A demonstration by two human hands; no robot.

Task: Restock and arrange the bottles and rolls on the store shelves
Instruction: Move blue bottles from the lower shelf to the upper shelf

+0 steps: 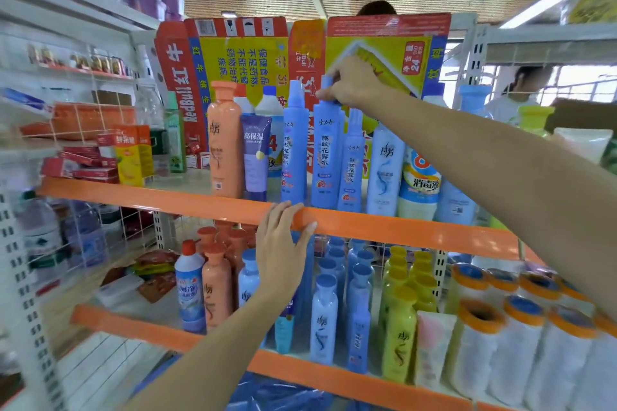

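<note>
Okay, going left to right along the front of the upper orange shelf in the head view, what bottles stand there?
Orange bottle → purple tube → thin blue spray bottle → blue bottle gripped at its cap by the right hand → smaller blue spray bottle → pale blue shampoo bottle → disinfectant bottle.

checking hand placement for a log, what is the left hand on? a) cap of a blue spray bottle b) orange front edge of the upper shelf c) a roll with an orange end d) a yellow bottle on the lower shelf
b: the left hand lies flat over the orange shelf edge, while the right hand grips the blue bottle's top.

A shop — orange-edged shelves (384,227) packed with bottles (325,150); rolls (514,344).
</note>
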